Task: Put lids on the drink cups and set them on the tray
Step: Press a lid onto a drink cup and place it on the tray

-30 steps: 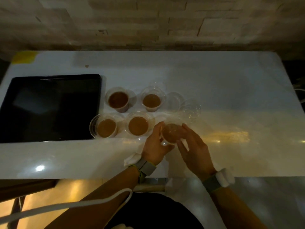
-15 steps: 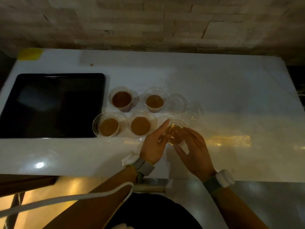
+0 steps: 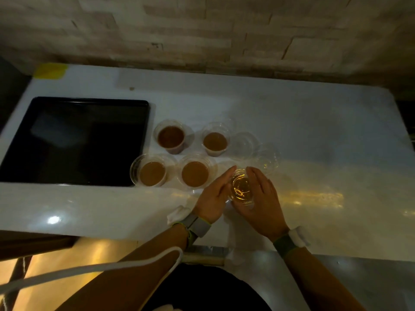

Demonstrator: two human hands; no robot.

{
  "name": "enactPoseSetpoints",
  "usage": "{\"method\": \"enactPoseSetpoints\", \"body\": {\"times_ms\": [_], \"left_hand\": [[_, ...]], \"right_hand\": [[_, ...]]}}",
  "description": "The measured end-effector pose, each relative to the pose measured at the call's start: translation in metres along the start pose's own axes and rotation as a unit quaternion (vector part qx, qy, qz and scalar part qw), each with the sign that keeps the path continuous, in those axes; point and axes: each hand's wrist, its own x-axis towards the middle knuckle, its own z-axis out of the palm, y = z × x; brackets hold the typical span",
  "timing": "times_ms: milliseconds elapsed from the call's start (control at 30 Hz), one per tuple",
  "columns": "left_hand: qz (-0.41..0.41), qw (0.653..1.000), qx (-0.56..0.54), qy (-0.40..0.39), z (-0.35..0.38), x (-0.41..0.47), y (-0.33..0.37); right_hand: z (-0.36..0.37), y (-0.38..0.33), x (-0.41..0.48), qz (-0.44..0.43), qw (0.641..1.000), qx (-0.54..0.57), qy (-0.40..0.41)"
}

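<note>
A clear cup of brown drink [image 3: 241,187] stands near the front of the white table, with a clear lid glinting on top of it. My left hand [image 3: 213,196] grips its left side and my right hand [image 3: 262,198] wraps its right side and near rim. To the left stand several open cups of brown drink, the nearest [image 3: 195,173] beside my left fingers. Loose clear lids [image 3: 244,145] [image 3: 268,158] lie behind my hands. The black tray [image 3: 139,104] sits at the left with nothing on it.
A crumpled white napkin [image 3: 178,214] lies by my left wrist at the table's front edge. Yellow tape [image 3: 50,70] marks the far left corner. A brick wall [image 3: 202,30] runs behind the table [image 3: 314,131]. A white cable [image 3: 89,271] crosses my left forearm.
Both hands have closed in around the cup, and my right palm now covers more of its near side. The cup stays in about the same spot.
</note>
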Motion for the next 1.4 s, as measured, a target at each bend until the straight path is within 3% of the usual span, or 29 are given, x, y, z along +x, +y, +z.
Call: {"method": "enactPoseSetpoints", "body": {"times_ms": [167,333,467,600,933,1167,1267,1400], "left_hand": [[-0.028,0.997,-0.076,0.005,0.001,0.001,0.0],[-0.027,0.999,-0.022,0.012,0.001,0.006,-0.007],[-0.061,0.996,-0.071,0.007,0.002,0.008,-0.012],[-0.185,0.967,-0.171,0.026,0.002,0.006,-0.004],[-0.232,0.947,-0.221,0.034,0.005,0.006,0.001],[-0.289,0.901,-0.32,0.044,0.007,0.003,0.006],[-0.283,0.897,-0.339,0.031,0.006,0.002,0.004],[-0.294,0.891,-0.345,0.037,0.005,-0.003,0.0]], "right_hand": [[-0.004,-0.001,0.006,-0.025,0.999,-0.022,0.016],[-0.001,-0.004,0.008,-0.029,0.998,-0.041,0.034],[0.003,-0.01,0.004,-0.001,0.998,-0.044,0.038],[0.008,-0.017,-0.001,0.029,0.997,-0.074,0.017],[0.005,-0.014,0.013,-0.044,0.99,-0.131,-0.015],[0.015,-0.029,0.003,0.021,0.983,-0.177,0.046],[0.015,-0.033,0.002,0.031,0.987,-0.15,0.053],[0.012,-0.024,-0.001,0.019,0.999,-0.021,0.038]]}}
